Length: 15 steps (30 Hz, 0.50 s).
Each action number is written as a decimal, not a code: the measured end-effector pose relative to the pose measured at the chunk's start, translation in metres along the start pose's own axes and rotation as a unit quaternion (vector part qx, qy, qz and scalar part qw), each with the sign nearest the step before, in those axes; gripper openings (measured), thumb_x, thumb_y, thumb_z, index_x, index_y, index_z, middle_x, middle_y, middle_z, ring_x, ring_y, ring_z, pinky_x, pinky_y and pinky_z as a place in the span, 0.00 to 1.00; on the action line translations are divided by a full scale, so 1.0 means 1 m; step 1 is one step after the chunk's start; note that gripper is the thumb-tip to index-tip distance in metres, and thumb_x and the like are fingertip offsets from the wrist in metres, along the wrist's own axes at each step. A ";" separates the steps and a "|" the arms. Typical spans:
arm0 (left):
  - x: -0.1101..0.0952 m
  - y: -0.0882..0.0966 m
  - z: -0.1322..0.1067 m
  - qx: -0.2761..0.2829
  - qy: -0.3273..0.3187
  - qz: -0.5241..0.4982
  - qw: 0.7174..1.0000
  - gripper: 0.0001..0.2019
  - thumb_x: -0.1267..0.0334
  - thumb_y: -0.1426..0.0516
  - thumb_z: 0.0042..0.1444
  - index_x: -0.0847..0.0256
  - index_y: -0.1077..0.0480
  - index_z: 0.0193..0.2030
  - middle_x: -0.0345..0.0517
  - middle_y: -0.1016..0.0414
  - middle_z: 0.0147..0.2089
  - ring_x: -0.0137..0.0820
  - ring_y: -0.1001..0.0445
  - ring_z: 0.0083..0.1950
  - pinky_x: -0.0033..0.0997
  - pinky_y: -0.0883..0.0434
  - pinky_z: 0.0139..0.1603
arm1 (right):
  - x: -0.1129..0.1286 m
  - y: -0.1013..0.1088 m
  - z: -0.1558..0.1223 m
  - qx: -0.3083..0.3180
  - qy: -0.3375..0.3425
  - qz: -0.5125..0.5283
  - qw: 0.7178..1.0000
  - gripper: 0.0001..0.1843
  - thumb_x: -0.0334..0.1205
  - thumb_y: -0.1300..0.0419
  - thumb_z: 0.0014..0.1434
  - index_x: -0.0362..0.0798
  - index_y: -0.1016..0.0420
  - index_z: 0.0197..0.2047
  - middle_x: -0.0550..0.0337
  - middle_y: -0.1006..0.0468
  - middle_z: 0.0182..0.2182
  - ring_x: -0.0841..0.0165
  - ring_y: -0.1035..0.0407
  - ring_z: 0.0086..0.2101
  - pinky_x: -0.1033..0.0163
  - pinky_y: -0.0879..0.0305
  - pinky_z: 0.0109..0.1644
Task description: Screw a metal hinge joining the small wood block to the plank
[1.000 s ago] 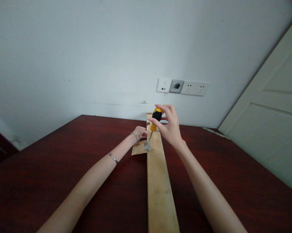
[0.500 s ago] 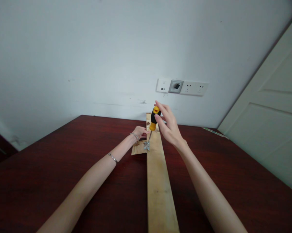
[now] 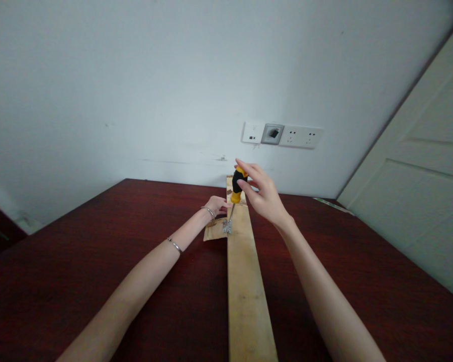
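Note:
A yellow-and-black screwdriver stands slightly tilted, its handle between the fingers and thumb of my right hand. Its metal shaft runs down to a small metal hinge, which bridges a long wooden board and a short wooden piece on the left. Whether the tip sits in a screw is too small to tell. My left hand grips the left edge of the long board, just beyond the short piece; some of its fingers are hidden.
Everything rests on a dark red table that meets a white wall. Wall sockets are above the far edge. A pale panelled door stands at the right, near a thin strip on the table.
My right hand has turned a little, its forefinger now reaching further left over the handle's top. The screwdriver handle has shifted slightly left. My left hand has stayed in place.

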State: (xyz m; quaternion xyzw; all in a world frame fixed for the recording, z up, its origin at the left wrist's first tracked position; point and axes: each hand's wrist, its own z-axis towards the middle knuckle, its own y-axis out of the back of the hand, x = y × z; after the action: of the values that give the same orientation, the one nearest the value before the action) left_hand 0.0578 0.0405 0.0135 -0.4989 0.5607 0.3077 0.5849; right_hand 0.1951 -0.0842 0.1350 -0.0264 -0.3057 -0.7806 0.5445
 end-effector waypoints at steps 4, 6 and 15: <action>0.001 0.001 0.001 -0.011 -0.003 0.000 1.000 0.09 0.83 0.39 0.34 0.71 0.26 0.25 0.48 0.23 0.27 0.30 0.25 0.27 0.29 0.26 0.31 | -0.004 -0.001 -0.002 -0.067 -0.021 -0.058 0.996 0.22 0.45 0.38 0.57 0.56 0.29 0.55 0.55 0.33 0.41 0.64 0.35 0.41 0.57 0.27 0.41; 0.001 0.001 0.002 -0.013 -0.005 -0.002 1.000 0.09 0.83 0.39 0.34 0.70 0.26 0.25 0.47 0.23 0.27 0.30 0.26 0.26 0.29 0.26 0.32 | -0.003 0.000 -0.003 -0.056 -0.010 -0.068 0.996 0.24 0.45 0.40 0.58 0.56 0.32 0.58 0.54 0.33 0.45 0.63 0.35 0.44 0.54 0.28 0.45; 0.003 0.002 0.007 -0.013 0.009 -0.009 1.000 0.08 0.82 0.39 0.37 0.70 0.26 0.26 0.48 0.23 0.27 0.30 0.26 0.26 0.28 0.27 0.30 | 0.000 -0.002 -0.001 -0.064 0.009 -0.026 0.998 0.18 0.42 0.42 0.60 0.55 0.29 0.54 0.55 0.31 0.41 0.64 0.34 0.43 0.57 0.28 0.43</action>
State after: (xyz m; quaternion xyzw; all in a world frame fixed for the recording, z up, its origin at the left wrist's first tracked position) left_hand 0.0587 0.0468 0.0089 -0.5140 0.5574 0.3048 0.5763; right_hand 0.1935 -0.0843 0.1334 -0.0464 -0.2508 -0.8127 0.5240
